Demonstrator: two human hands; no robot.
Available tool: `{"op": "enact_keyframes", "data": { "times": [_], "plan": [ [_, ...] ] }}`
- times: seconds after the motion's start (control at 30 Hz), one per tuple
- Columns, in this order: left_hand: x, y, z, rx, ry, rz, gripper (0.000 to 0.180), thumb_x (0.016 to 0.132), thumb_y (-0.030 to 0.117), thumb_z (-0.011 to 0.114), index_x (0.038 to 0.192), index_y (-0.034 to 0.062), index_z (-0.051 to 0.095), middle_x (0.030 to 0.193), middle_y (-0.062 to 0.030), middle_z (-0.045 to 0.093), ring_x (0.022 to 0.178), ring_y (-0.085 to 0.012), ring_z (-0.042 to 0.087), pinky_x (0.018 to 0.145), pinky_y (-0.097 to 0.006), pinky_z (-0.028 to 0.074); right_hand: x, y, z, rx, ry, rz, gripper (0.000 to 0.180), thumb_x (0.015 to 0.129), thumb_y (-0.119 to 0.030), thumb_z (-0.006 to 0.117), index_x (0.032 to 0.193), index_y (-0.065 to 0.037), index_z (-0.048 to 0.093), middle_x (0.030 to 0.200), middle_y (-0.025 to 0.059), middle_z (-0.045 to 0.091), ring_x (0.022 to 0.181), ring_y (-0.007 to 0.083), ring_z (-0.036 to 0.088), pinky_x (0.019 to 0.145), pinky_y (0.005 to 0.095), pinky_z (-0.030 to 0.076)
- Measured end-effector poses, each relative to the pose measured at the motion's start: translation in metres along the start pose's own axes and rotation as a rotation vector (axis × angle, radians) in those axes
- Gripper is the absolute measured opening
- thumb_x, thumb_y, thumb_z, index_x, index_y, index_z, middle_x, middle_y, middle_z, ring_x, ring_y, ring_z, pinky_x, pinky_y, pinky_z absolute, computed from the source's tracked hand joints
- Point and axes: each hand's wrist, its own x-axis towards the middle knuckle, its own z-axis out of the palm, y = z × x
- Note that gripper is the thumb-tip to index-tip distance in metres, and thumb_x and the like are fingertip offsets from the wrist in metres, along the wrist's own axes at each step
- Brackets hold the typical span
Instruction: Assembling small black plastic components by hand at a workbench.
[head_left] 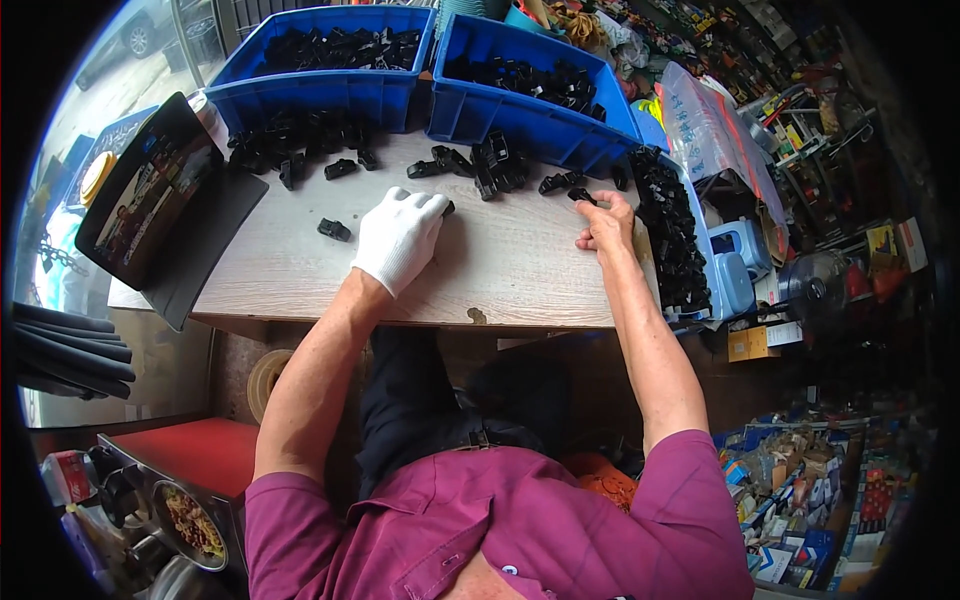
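My left hand [398, 236], in a white knitted glove, is closed over the middle of the pale wooden table [500, 262]. A bit of a small black plastic part [448, 208] pokes out past its fingertips; the rest is hidden. My bare right hand [608, 224] is at the table's right side, thumb and forefinger closed on another black plastic part [581, 195]. A single black part [334, 230] lies left of the glove. Beyond the hands, several similar parts are stacked in a clump [494, 165], with a looser heap [300, 140] at the far left.
Two blue bins [330, 88] [520, 118] of black parts stand along the back. Another blue tray [712, 270], full of them, adjoins the table's right edge. A tablet in a dark folding case [150, 200] stands at the left. Crowded shelves [810, 140] rise at the right.
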Motion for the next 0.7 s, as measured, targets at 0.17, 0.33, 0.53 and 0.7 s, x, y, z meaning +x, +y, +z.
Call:
{"op": "enact_keyframes", "data": {
  "times": [0.17, 0.33, 0.53, 0.7],
  "plan": [
    [0.0, -0.001, 0.0, -0.007, -0.005, -0.014, 0.021, 0.091, 0.012, 0.066, 0.112, 0.01, 0.071, 0.106, -0.0086, 0.074, 0.095, -0.0313, 0.066, 0.08, -0.04, 0.057, 0.006, 0.0, -0.005, -0.012, -0.007, -0.026, 0.062, 0.079, -0.007, 0.076, 0.137, -0.002, 0.054, 0.091, 0.0131, 0.067, 0.053, 0.0152, 0.056, 0.042, 0.0326, 0.055],
    [0.002, -0.002, 0.003, -0.057, 0.099, 0.017, 0.015, 0.09, 0.011, 0.065, 0.105, 0.0087, 0.069, 0.094, -0.0106, 0.072, 0.089, -0.033, 0.065, 0.074, -0.042, 0.056, 0.018, 0.005, -0.008, -0.065, -0.05, 0.022, 0.052, 0.081, -0.011, 0.078, 0.129, -0.001, 0.061, 0.088, 0.0101, 0.065, 0.052, 0.0139, 0.054, 0.042, 0.0321, 0.054],
    [0.001, -0.005, 0.003, -0.063, 0.083, -0.002, 0.018, 0.091, 0.012, 0.065, 0.108, 0.0093, 0.069, 0.094, -0.0112, 0.073, 0.089, -0.0335, 0.066, 0.075, -0.043, 0.056, 0.011, 0.004, -0.007, -0.076, -0.069, 0.08, 0.033, 0.083, -0.016, 0.081, 0.109, -0.002, 0.066, 0.078, 0.0052, 0.06, 0.05, 0.0119, 0.052, 0.042, 0.0318, 0.053],
    [0.002, -0.009, 0.004, -0.175, 0.161, -0.043, 0.018, 0.09, 0.012, 0.066, 0.107, 0.0078, 0.072, 0.097, -0.0136, 0.074, 0.089, -0.0341, 0.068, 0.078, -0.043, 0.056, -0.021, -0.003, -0.005, 0.11, -0.168, 0.159, 0.023, 0.086, -0.016, 0.08, 0.097, -0.004, 0.064, 0.062, 0.0029, 0.056, 0.043, 0.0139, 0.056, 0.044, 0.0343, 0.058]
  ]
}}
